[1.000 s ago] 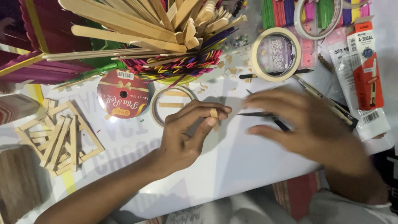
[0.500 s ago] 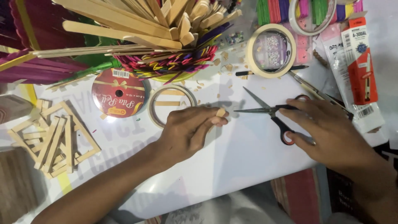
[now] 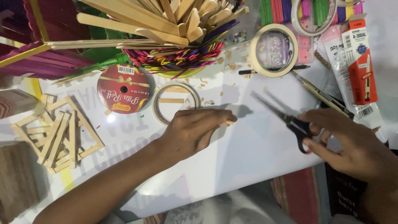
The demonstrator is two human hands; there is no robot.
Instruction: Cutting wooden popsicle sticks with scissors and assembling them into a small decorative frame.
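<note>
My left hand (image 3: pixel 197 130) rests knuckles-up on the white table (image 3: pixel 248 153), its fingertips pinching a small pale wooden stick piece (image 3: pixel 229 122). My right hand (image 3: pixel 352 143) grips black-handled scissors (image 3: pixel 286 120) with the blades open and blurred, their tips pointing up-left towards the left hand. The blades are apart from the stick piece. A ring of tape (image 3: pixel 176 101) with a short stick lying inside it sits just above my left hand.
A basket of plain and coloured craft sticks (image 3: pixel 166 29) stands at the back. A red ribbon reel (image 3: pixel 123 89), a glued stick frame (image 3: pixel 58 135), a masking tape roll (image 3: pixel 273 49), a pen (image 3: pixel 269 70), a cutter knife (image 3: pixel 323 97) and glue packs (image 3: pixel 360 62) lie around. Wood chips (image 3: pixel 228 62) are scattered.
My right hand lifted the scissors off the table and drew them right, blades now open. My left hand stayed in place, still pinching the stick piece.
</note>
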